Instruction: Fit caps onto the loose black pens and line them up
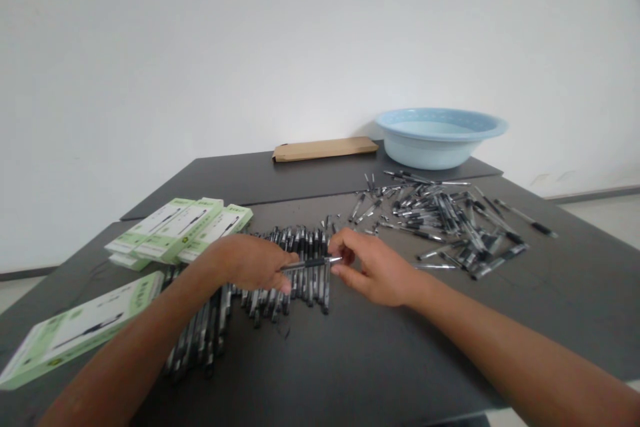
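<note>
A single black pen point(309, 264) is held level between both hands above a neat row of pens point(295, 273) laid side by side on the dark table point(380, 360). My left hand point(253, 261) is closed round the pen's left end. My right hand point(373, 267) pinches its right tip with thumb and fingers. A loose heap of pens point(445, 217) lies to the right, beyond my right hand.
Green and white pen boxes point(180, 228) are stacked at the left, with another box point(75, 333) near the front left edge. A light blue basin point(440, 137) and a flat brown envelope point(325, 148) sit at the far side by the white wall.
</note>
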The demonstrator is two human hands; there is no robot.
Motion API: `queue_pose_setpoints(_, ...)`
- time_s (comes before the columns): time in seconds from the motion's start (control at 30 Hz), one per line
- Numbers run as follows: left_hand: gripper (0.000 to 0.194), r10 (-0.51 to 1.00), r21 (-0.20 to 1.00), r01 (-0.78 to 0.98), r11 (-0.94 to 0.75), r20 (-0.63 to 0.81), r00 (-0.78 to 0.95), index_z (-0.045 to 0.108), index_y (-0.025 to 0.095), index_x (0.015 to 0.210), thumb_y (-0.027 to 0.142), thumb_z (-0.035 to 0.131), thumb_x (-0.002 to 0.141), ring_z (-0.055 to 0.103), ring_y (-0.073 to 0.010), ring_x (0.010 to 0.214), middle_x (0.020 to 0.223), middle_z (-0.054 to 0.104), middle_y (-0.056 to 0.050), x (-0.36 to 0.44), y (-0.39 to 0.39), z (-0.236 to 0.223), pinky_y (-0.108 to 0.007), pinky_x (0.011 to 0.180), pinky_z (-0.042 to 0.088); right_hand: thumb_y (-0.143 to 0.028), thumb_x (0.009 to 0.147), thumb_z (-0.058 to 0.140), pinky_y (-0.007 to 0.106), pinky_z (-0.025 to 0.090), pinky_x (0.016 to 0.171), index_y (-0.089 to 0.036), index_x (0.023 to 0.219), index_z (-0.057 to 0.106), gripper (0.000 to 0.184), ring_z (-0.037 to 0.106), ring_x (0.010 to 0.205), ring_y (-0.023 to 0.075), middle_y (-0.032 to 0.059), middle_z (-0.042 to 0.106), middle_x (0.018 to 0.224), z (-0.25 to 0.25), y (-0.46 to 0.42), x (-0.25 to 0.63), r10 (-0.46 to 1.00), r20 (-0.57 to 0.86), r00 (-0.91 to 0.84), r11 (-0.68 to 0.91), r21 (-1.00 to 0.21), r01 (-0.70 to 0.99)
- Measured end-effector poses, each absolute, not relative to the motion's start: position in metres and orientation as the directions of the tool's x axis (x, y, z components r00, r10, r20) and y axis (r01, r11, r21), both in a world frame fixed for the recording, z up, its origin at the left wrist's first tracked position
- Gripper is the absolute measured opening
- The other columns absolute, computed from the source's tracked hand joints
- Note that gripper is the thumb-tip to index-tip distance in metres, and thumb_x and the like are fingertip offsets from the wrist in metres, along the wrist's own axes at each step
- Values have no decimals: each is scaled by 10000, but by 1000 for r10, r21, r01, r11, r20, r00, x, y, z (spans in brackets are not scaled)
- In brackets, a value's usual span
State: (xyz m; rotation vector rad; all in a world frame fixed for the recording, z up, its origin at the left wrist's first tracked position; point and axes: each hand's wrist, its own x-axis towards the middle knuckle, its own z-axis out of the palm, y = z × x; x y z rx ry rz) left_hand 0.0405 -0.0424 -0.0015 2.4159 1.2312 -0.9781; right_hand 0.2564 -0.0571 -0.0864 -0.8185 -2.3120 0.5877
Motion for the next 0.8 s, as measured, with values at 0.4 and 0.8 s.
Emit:
queue_pose_setpoints(0.4, 495, 620, -45, 790, -611, -648, 442, 493, 191, 1296, 430, 456, 863, 624, -297, 971, 1124, 659, -157, 38, -42, -4, -343, 762, 467, -241, 865, 511, 250, 400, 655, -188, 963, 502, 111, 534, 728, 142, 32, 588, 850, -86, -57, 255, 646, 409, -644, 735, -562, 380)
queue_pose_setpoints(0.8, 493, 620, -72, 790, -608, -664, 417, 486, 188, 1304, 424, 448, 873, 616, -321, 987, 1150, 643, -169, 41, -43, -2, -374, 776, 467, -176, 818, 534, 244, 392, 641, -195, 910, 465, 117, 520, 695, 138, 11, 566, 797, -85, -58, 255, 679, 395, -619, 714, -551, 432)
